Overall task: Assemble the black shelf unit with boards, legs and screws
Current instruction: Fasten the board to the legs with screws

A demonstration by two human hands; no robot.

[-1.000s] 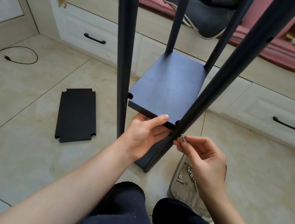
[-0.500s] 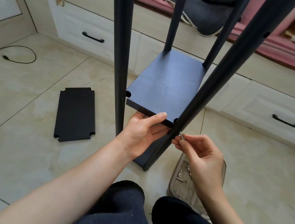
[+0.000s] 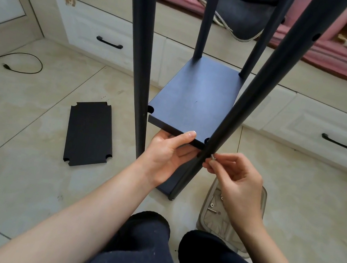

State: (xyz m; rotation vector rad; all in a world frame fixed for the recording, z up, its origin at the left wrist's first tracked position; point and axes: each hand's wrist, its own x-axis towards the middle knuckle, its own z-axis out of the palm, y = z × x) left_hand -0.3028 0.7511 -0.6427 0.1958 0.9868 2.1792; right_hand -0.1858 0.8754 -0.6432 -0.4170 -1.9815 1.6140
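A black shelf unit stands on the floor with several round black legs rising past the camera. A black shelf board sits between the legs. My left hand grips its near edge, thumb on top and fingers underneath. My right hand pinches a small silver screw against the near right leg, just below the board's corner. The near left leg stands beside the board's notched left corner. A second black board lies flat on the tiles to the left.
A clear tray with several loose screws lies on the floor under my right wrist. White drawers with black handles run along the back under a pink cushion. A black cable lies at far left. My knees are at the bottom.
The hands have hardly moved. My right hand keeps the screw at the same spot on the leg while my left hand keeps holding the board's edge.
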